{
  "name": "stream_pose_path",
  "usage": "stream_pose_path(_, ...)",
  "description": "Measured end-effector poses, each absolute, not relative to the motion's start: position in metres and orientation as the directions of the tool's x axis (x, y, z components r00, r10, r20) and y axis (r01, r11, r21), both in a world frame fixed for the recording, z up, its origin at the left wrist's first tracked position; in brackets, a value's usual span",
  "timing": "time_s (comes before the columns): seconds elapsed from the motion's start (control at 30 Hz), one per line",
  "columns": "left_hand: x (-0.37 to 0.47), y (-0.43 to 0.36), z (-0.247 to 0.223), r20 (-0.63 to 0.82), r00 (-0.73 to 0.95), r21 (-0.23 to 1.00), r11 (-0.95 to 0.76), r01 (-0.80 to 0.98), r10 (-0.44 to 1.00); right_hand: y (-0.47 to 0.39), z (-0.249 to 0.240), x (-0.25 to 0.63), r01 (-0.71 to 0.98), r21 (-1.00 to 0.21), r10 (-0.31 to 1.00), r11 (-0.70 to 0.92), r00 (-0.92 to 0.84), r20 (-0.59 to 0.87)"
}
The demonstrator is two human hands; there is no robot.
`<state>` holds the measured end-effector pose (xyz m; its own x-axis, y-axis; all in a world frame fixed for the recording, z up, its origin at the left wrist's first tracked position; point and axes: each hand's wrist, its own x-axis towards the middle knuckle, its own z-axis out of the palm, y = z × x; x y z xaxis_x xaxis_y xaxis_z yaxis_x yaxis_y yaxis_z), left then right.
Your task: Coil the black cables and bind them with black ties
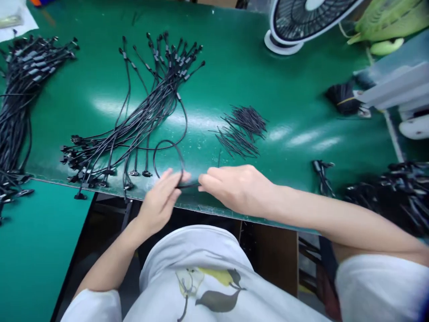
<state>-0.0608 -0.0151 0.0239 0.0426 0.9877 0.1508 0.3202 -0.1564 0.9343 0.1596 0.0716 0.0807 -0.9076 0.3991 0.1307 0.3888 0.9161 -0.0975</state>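
Note:
Near the table's front edge, my left hand (pixel 163 197) pinches a black cable (pixel 167 142) that rises above the fingers in a round loop. My right hand (pixel 236 185) is closed on the same cable, a short stretch of which runs between both hands. Its ends are hidden in my fingers. Up and left of my hands lies a loose bundle of black cables (pixel 144 109) with plugs at both ends. Beyond my right hand, two small heaps of short black ties (pixel 244 127) rest on the green table (pixel 288 107).
A second cable bundle (pixel 20 103) lies at the far left. At the back right stands a white fan (pixel 284 47). Coiled cables (pixel 395 197) are piled at the right, near a single tied cable (pixel 323 176). A banded black bundle (pixel 345 99) sits farther back.

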Motion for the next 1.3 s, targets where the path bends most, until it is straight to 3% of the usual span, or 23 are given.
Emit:
stream_pose_path(0.07,-0.053,-0.013,0.021,-0.037,0.215,0.984,-0.001,0.177,0.976,0.076,0.082,0.163,0.503,-0.116,0.515,0.857,-0.844,0.150)
stream_pose_path(0.13,-0.058,-0.015,0.020,-0.187,0.266,0.982,0.180,0.048,0.946,0.093,0.082,0.172,0.599,-0.151,0.617,0.786,-0.775,0.137)
stream_pose_path(0.27,-0.090,-0.020,0.023,-0.276,0.284,0.875,0.363,-0.320,0.918,0.122,0.074,0.195,0.574,-0.339,0.622,0.745,-0.782,0.043)
stream_pose_path(0.37,-0.114,-0.025,0.030,-0.227,0.154,0.666,0.269,-0.696,0.962,0.128,0.059,0.203,0.513,-0.459,0.599,0.725,-0.799,0.055)
stream_pose_path(0.47,-0.131,-0.029,0.037,-0.225,-0.125,0.528,0.013,-0.849,0.966,0.123,0.044,0.204,0.501,-0.434,0.604,0.749,-0.785,0.136)
stream_pose_path(0.6,-0.129,-0.024,0.035,-0.218,-0.274,0.666,-0.062,-0.743,0.937,0.095,0.038,0.191,0.448,-0.138,0.468,0.883,-0.857,0.215)
stream_pose_path(0.67,-0.115,-0.020,0.028,-0.176,-0.244,0.784,-0.014,-0.621,0.953,0.075,0.042,0.178,0.338,-0.085,0.348,0.937,-0.923,0.166)
stream_pose_path(0.8,-0.080,-0.019,0.017,-0.088,-0.056,0.971,0.072,-0.230,0.995,0.054,0.057,0.149,0.148,-0.296,0.173,0.943,-0.983,0.059)
stream_pose_path(0.9,-0.066,-0.024,0.016,-0.127,0.125,0.992,0.123,0.038,0.984,0.065,0.065,0.139,0.188,-0.464,0.280,0.865,-0.950,0.137)
stream_pose_path(0.97,-0.064,-0.027,0.018,-0.140,0.150,0.989,0.144,-0.017,0.979,0.073,0.062,0.137,0.216,-0.636,0.431,0.741,-0.879,0.205)
stream_pose_path(1.03,-0.061,-0.027,0.019,-0.139,0.093,0.963,0.156,-0.218,0.986,0.075,0.049,0.135,0.199,-0.812,0.625,0.549,-0.742,0.241)
stream_pose_path(1.13,-0.053,-0.026,0.019,-0.183,0.061,0.873,0.190,-0.449,0.981,0.066,0.021,0.125,0.078,-0.986,0.797,0.146,-0.600,0.071)
stream_pose_path(1.2,-0.044,-0.025,0.015,-0.235,0.079,0.850,0.244,-0.468,0.969,0.059,0.009,0.117,-0.056,-0.978,0.812,-0.200,-0.568,-0.134)
stream_pose_path(1.3,-0.033,-0.028,0.003,-0.247,0.007,0.900,0.232,-0.368,0.969,0.053,0.010,0.110,-0.293,-0.795,0.793,-0.532,-0.501,-0.346)
